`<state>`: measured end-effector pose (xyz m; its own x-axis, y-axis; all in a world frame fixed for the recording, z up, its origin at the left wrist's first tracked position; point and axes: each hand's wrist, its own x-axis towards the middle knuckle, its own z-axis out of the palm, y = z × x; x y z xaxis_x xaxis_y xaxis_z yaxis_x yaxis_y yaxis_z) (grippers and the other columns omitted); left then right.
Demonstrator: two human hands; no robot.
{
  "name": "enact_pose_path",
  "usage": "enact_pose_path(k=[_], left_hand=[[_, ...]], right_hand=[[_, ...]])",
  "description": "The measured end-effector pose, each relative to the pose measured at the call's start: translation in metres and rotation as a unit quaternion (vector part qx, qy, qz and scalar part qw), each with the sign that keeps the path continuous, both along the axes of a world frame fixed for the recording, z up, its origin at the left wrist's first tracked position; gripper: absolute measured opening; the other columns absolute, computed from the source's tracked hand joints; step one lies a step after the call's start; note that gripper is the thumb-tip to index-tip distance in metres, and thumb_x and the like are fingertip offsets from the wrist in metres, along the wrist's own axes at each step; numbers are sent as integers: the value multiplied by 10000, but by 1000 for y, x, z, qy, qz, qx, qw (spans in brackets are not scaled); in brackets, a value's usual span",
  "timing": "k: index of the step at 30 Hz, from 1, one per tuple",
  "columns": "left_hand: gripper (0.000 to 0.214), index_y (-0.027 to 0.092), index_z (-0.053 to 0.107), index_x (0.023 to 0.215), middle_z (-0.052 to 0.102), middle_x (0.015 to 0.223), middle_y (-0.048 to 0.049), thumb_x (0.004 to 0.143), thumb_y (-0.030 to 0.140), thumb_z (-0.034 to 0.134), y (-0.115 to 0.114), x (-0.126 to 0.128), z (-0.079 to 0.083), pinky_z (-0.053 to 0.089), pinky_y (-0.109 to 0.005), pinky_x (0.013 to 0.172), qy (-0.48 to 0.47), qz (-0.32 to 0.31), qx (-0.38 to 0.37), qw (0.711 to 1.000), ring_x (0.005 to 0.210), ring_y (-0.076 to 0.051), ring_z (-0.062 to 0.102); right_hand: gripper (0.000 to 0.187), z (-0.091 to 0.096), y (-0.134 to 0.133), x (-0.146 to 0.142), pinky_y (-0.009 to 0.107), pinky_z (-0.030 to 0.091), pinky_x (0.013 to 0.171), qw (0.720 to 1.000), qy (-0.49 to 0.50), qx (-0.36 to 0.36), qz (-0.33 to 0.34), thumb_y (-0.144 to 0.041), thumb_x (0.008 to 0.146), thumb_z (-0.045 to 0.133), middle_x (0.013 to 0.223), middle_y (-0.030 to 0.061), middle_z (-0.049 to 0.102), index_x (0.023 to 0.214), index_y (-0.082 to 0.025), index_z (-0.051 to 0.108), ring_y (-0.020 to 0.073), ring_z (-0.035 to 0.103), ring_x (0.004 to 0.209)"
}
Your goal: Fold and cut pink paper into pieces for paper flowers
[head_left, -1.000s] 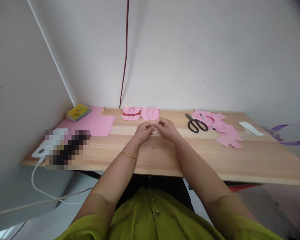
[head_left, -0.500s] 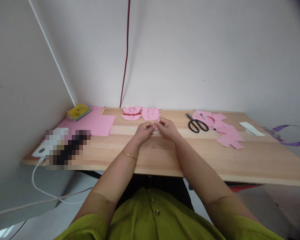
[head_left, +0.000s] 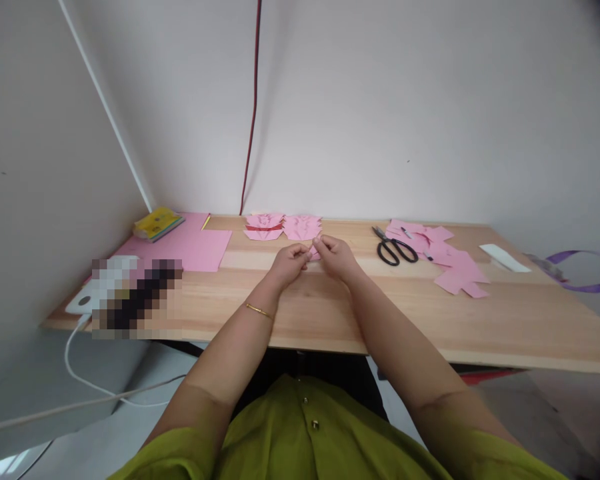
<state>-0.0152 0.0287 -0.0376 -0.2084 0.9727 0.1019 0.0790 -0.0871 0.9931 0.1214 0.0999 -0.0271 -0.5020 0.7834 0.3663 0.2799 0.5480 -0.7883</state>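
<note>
Between my fingertips, over the middle of the table, is a small piece of pink paper (head_left: 315, 253), mostly covered by my hands. My left hand (head_left: 291, 264) pinches its left side, fingers curled. My right hand (head_left: 333, 255) grips it from the right with thumb and forefinger. Just beyond them lie two pink folded paper pieces: a pleated one with a red band (head_left: 263, 228) and a plain pleated one (head_left: 303, 227).
Black-handled scissors (head_left: 395, 248) lie to the right, beside pink paper scraps (head_left: 461, 270). Further right are a white strip (head_left: 504, 258) and a purple band (head_left: 587, 289). On the left are pink sheets (head_left: 203, 252), a yellow packet (head_left: 156, 223) and a white device (head_left: 83, 300) with a cable.
My right fingers have shifted slightly on the pink paper, and a little more of it shows between my hands. The things on the table stay in place.
</note>
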Motion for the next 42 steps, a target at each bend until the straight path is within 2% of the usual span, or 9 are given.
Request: enact_pose_path(k=[3, 9, 12, 15, 20, 26, 32, 38, 42], left_hand=[[216, 159, 572, 708, 499, 573, 42, 686, 359, 652, -1, 0, 1, 390, -229, 556, -3, 2, -3, 1000, 517, -82, 468], [194, 157, 556, 673, 491, 554, 45, 693, 333, 637, -1, 0, 1, 370, -215, 538, -1, 2, 2, 1000, 512, -80, 467], [194, 156, 568, 688, 497, 566, 41, 697, 338, 634, -1, 0, 1, 373, -216, 541, 8, -4, 1, 1000, 518, -81, 467], [188, 157, 577, 708, 497, 569, 40, 699, 335, 634, -1, 0, 1, 373, -216, 542, 8, -3, -1, 1000, 521, -82, 469], [196, 154, 569, 686, 503, 574, 39, 693, 336, 643, -1, 0, 1, 369, -214, 540, -6, 0, 8, 1000, 514, -76, 461], [197, 158, 578, 697, 501, 562, 41, 687, 342, 648, 1, 0, 0, 377, -220, 551, 3, 0, 0, 1000, 515, -80, 466], [198, 156, 568, 686, 500, 569, 40, 692, 340, 641, 2, -1, -3, 360, -212, 531, -14, 9, -2, 1000, 509, -77, 467], [209, 160, 578, 694, 502, 568, 40, 679, 352, 658, 1, -1, -3, 372, -217, 538, -10, 8, -4, 1000, 512, -81, 471], [205, 153, 578, 692, 524, 602, 34, 679, 344, 650, 2, -1, -3, 376, -219, 541, -22, 11, -4, 1000, 510, -74, 475]], right_hand=[[447, 1, 0, 1, 251, 328, 575, 1000, 11, -25, 6, -525, 870, 385, 596, -5, 465, 622, -178, 520, 132, 435, 602], [341, 0, 0, 0, 237, 303, 542, 1000, -3, -20, 24, -492, 780, 552, 586, -26, 472, 647, -179, 521, 112, 402, 567], [393, 1, 0, 0, 249, 323, 569, 1000, -3, -4, 8, -495, 842, 458, 591, -6, 497, 628, -176, 537, 126, 432, 585], [453, 3, -1, 0, 257, 349, 597, 999, 9, -28, 13, -517, 873, 393, 624, 14, 543, 637, -171, 566, 139, 476, 617], [334, 0, 0, 0, 238, 317, 550, 999, 4, -34, 34, -488, 779, 562, 608, -17, 506, 661, -177, 527, 115, 426, 569], [446, 2, 0, 1, 254, 340, 587, 1000, 9, -20, 12, -501, 882, 377, 611, 3, 520, 636, -174, 556, 133, 464, 603], [311, -1, 1, 1, 238, 316, 553, 999, 1, -25, 35, -463, 790, 556, 605, -22, 495, 663, -180, 529, 117, 426, 576], [429, 1, 1, 1, 249, 345, 590, 999, 5, -29, 18, -500, 878, 388, 605, -6, 498, 643, -178, 547, 132, 458, 603], [325, 0, -1, 0, 237, 325, 559, 998, -4, -38, 40, -482, 797, 536, 616, -20, 490, 677, -180, 529, 120, 433, 587]])
